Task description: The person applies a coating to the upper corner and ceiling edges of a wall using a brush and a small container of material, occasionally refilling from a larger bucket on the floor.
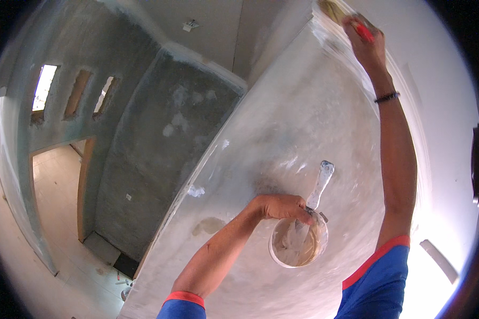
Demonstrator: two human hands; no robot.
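At lower centre, the left hand (280,206) gripped a white bucket (298,243) by its rim; at top right, the right hand (363,36) clenched a brush (335,9) against the wall (303,117).

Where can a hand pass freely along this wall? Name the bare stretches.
Free: the wall between the right hand with its brush and the left hand. Crowded: around the left hand, its bucket and putty knife.

Single head-worn fisheye view, tilted upward and close to a grey plastered wall (303,122) that fills the centre. Both forearms enter from the lower edge. At left, the view drops to a doorway (58,186) and floor (64,276) well below.
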